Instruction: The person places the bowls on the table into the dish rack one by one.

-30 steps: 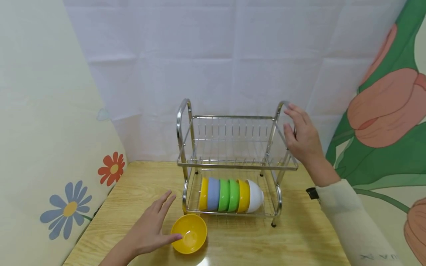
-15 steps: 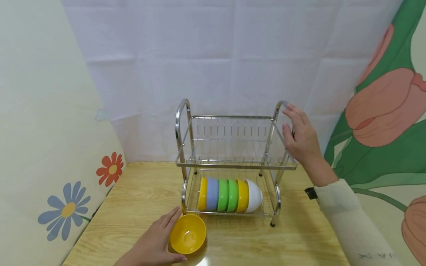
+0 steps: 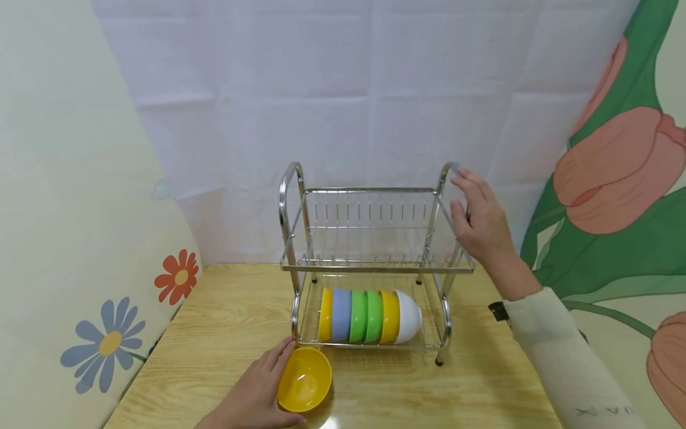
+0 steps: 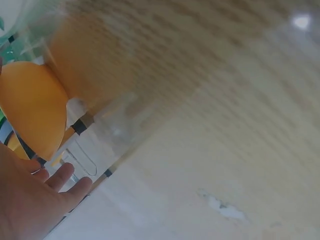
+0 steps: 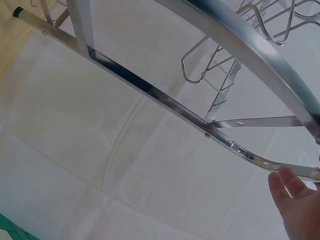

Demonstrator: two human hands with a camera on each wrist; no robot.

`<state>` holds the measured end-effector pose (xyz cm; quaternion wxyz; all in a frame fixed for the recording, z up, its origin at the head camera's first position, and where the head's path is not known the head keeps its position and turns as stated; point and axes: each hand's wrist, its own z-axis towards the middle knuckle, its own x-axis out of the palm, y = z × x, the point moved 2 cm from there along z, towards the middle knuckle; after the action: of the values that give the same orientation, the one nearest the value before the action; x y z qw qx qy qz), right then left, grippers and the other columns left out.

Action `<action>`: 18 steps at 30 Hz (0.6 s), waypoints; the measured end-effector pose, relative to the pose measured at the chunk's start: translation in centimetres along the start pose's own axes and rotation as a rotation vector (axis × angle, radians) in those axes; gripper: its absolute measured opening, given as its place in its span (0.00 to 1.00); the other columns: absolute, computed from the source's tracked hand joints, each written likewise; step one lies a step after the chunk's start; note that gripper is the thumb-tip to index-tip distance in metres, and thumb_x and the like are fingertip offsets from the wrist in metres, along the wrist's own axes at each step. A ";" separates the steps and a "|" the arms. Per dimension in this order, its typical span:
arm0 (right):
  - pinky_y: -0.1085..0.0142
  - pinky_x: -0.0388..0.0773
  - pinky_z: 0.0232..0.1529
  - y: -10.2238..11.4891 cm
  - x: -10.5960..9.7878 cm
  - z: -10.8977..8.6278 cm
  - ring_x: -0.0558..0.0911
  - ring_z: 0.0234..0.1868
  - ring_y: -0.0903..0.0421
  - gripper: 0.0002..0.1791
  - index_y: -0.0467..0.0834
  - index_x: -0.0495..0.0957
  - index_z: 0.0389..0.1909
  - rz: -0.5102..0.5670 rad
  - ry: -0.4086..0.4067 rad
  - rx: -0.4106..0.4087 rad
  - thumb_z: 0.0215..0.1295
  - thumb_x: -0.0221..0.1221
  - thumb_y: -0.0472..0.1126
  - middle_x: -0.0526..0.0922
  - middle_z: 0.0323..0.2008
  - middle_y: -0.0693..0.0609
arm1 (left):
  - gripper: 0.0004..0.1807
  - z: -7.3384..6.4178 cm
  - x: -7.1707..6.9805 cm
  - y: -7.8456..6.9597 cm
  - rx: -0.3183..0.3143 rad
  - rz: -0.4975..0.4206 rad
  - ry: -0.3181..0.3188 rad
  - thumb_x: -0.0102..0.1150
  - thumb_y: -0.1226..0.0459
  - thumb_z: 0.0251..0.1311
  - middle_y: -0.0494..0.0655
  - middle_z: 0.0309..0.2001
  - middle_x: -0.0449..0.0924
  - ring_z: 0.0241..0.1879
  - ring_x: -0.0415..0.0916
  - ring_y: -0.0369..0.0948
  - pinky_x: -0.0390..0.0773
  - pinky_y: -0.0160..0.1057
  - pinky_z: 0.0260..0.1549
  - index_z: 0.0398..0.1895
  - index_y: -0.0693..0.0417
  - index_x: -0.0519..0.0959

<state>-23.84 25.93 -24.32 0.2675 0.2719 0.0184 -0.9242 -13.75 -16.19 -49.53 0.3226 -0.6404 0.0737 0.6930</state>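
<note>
In the head view a yellow bowl [image 3: 304,380] stands upright on the wooden table, in front of the dish rack's left end. My left hand [image 3: 257,387] holds it from the left, thumb at the near side and fingers at the far side. The left wrist view shows the bowl's outer wall [image 4: 37,107] beside the hand [image 4: 35,200], two fingers sticking out past it. With my right hand [image 3: 482,223] I hold the chrome dish rack [image 3: 375,270] by the upper right handle. In the right wrist view its fingers [image 5: 292,187] meet the curved metal tube [image 5: 250,156].
On the rack's lower tier several bowls stand on edge in a row: a yellow bowl [image 3: 325,316], a blue bowl [image 3: 340,316], green ones, another yellow one and a white bowl [image 3: 409,317]. A white cloth [image 3: 321,89] hangs behind.
My left hand has moved right and down to the yellow bowl and closed in around its side. The bowl stays in place. My right hand keeps its hold on the rack.
</note>
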 end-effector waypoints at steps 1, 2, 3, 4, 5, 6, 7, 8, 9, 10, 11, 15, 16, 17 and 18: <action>0.65 0.62 0.25 0.0 0.0 0.0 0.60 0.23 0.61 0.25 0.38 0.69 0.68 -0.002 -0.001 -0.003 0.71 0.52 0.35 0.69 0.71 0.43 | 0.71 0.0 0.1 0.0 -0.006 -0.003 0.009 0.59 0.19 0.35 0.49 0.77 0.56 0.67 0.68 0.49 0.76 0.58 0.59 0.79 0.51 0.54; 0.65 0.62 0.25 0.0 0.1 0.0 0.61 0.23 0.60 0.25 0.38 0.69 0.68 -0.002 -0.002 -0.005 0.71 0.52 0.35 0.69 0.72 0.43 | 0.71 0.0 0.3 0.1 -0.008 -0.009 0.017 0.59 0.19 0.35 0.50 0.77 0.56 0.67 0.68 0.49 0.76 0.58 0.59 0.78 0.52 0.54; 0.65 0.63 0.25 0.0 0.1 0.0 0.61 0.24 0.60 0.24 0.38 0.69 0.67 0.001 -0.002 -0.007 0.71 0.52 0.34 0.68 0.72 0.43 | 0.71 -0.1 0.5 0.1 -0.010 -0.015 0.027 0.59 0.19 0.35 0.51 0.77 0.57 0.67 0.68 0.50 0.76 0.59 0.59 0.78 0.53 0.54; 0.65 0.63 0.26 0.0 0.1 0.0 0.62 0.24 0.59 0.24 0.37 0.69 0.67 0.002 -0.002 -0.007 0.71 0.52 0.34 0.68 0.72 0.43 | 0.71 -0.1 0.7 0.2 -0.013 -0.020 0.040 0.58 0.19 0.36 0.52 0.77 0.57 0.67 0.68 0.50 0.76 0.59 0.58 0.78 0.54 0.54; 0.64 0.63 0.26 0.0 0.2 0.0 0.63 0.24 0.58 0.24 0.37 0.69 0.67 0.004 -0.003 -0.007 0.71 0.53 0.34 0.68 0.72 0.43 | 0.71 -0.1 0.9 0.3 -0.013 -0.024 0.048 0.58 0.19 0.36 0.52 0.76 0.57 0.66 0.68 0.51 0.77 0.60 0.58 0.78 0.54 0.54; 0.63 0.65 0.27 -0.1 0.2 0.0 0.66 0.26 0.56 0.24 0.37 0.70 0.67 0.009 -0.003 -0.005 0.71 0.53 0.34 0.68 0.72 0.43 | 0.71 -0.1 1.0 0.3 -0.013 -0.032 0.055 0.58 0.19 0.36 0.53 0.76 0.57 0.66 0.68 0.51 0.77 0.60 0.57 0.78 0.55 0.54; 0.62 0.66 0.27 -0.1 0.2 0.0 0.69 0.28 0.53 0.24 0.36 0.70 0.66 0.013 -0.003 -0.003 0.70 0.53 0.34 0.68 0.71 0.43 | 0.71 -0.1 1.2 0.4 -0.013 -0.036 0.061 0.58 0.19 0.37 0.54 0.76 0.57 0.67 0.68 0.51 0.77 0.60 0.57 0.78 0.55 0.54; 0.61 0.66 0.28 -0.1 0.3 -0.1 0.71 0.30 0.51 0.24 0.35 0.70 0.66 0.018 -0.002 0.000 0.70 0.53 0.34 0.68 0.71 0.42 | 0.71 -0.1 1.4 0.4 -0.013 -0.042 0.065 0.58 0.20 0.37 0.54 0.76 0.57 0.66 0.68 0.52 0.77 0.61 0.57 0.78 0.55 0.54; 0.60 0.67 0.29 -0.2 0.3 -0.1 0.72 0.32 0.49 0.24 0.35 0.70 0.66 0.023 -0.001 0.005 0.70 0.53 0.34 0.68 0.71 0.42 | 0.71 -0.1 1.5 0.4 -0.016 -0.045 0.071 0.58 0.20 0.37 0.54 0.76 0.57 0.66 0.68 0.51 0.77 0.61 0.56 0.78 0.55 0.53; 0.59 0.68 0.29 -0.2 0.3 0.0 0.73 0.33 0.47 0.23 0.35 0.70 0.66 0.026 0.000 0.007 0.70 0.53 0.34 0.68 0.71 0.42 | 0.71 0.0 1.5 0.4 -0.021 -0.047 0.075 0.58 0.20 0.37 0.54 0.76 0.57 0.66 0.68 0.51 0.77 0.61 0.56 0.78 0.55 0.53; 0.58 0.68 0.30 -0.2 0.3 0.0 0.74 0.36 0.45 0.23 0.35 0.70 0.66 0.031 0.001 0.010 0.70 0.53 0.34 0.68 0.71 0.42 | 0.71 0.0 1.5 0.5 -0.023 -0.050 0.075 0.58 0.20 0.37 0.55 0.76 0.57 0.66 0.68 0.51 0.76 0.61 0.56 0.78 0.55 0.53; 0.58 0.68 0.30 -0.1 0.3 0.0 0.72 0.32 0.47 0.24 0.36 0.70 0.66 0.024 0.005 0.013 0.70 0.53 0.34 0.68 0.72 0.42 | 0.72 0.2 1.5 0.4 -0.055 -0.071 0.105 0.59 0.20 0.37 0.57 0.76 0.57 0.66 0.68 0.52 0.75 0.63 0.58 0.79 0.55 0.51; 0.59 0.68 0.29 -0.1 0.3 0.0 0.71 0.30 0.50 0.24 0.36 0.70 0.66 0.017 0.005 0.011 0.70 0.52 0.34 0.68 0.72 0.42 | 0.72 0.2 1.5 0.4 -0.065 -0.081 0.116 0.59 0.20 0.37 0.57 0.76 0.58 0.66 0.68 0.53 0.75 0.63 0.58 0.79 0.55 0.51; 0.60 0.67 0.28 -0.1 0.2 -0.1 0.70 0.29 0.52 0.24 0.37 0.69 0.67 0.013 0.005 0.010 0.70 0.52 0.34 0.68 0.72 0.42 | 0.72 0.3 1.5 0.3 -0.076 -0.090 0.127 0.58 0.20 0.37 0.57 0.75 0.58 0.66 0.68 0.53 0.74 0.64 0.58 0.79 0.55 0.51; 0.61 0.67 0.27 -0.1 0.2 -0.1 0.67 0.26 0.54 0.24 0.37 0.70 0.67 0.006 0.003 0.008 0.70 0.52 0.34 0.68 0.72 0.43 | 0.72 0.3 1.6 0.3 -0.086 -0.099 0.136 0.58 0.20 0.37 0.57 0.75 0.58 0.66 0.68 0.53 0.74 0.64 0.59 0.79 0.55 0.51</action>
<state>-23.94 25.90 -24.55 0.2692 0.2746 0.0141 -0.9230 -14.16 -15.71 -51.04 0.3230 -0.7022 0.0339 0.6336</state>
